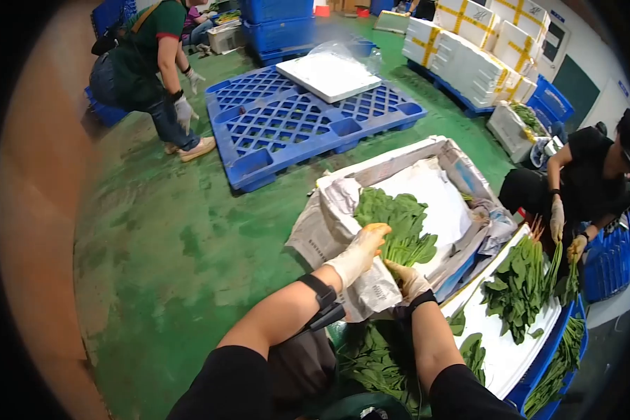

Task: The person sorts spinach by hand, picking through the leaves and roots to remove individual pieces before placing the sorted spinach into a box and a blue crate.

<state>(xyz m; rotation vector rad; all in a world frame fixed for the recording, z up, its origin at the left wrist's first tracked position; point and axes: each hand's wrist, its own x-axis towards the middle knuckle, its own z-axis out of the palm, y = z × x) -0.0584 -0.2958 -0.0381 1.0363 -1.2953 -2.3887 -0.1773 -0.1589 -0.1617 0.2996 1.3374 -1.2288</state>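
Note:
A bunch of spinach (397,218) lies leaves-first in a white foam box (360,170) lined with paper. My right hand (409,281), in a pale glove, is closed around its stems at the near side of the box. Gloved as well, my left hand (362,255) is against the left side of the bunch, its fingers stretched out and partly hidden from view. Beneath my left wrist, printed paper lining (376,288) hangs over the box's near wall. More spinach (378,360) lies below my forearms.
Right of the box, a white foam lid (486,360) bears more spinach (516,287), beside a blue crate (563,364). A co-worker (581,168) there holds stems. Beyond the box is a blue pallet (287,133) with a foam lid (329,73). Another person (143,66) bends at left.

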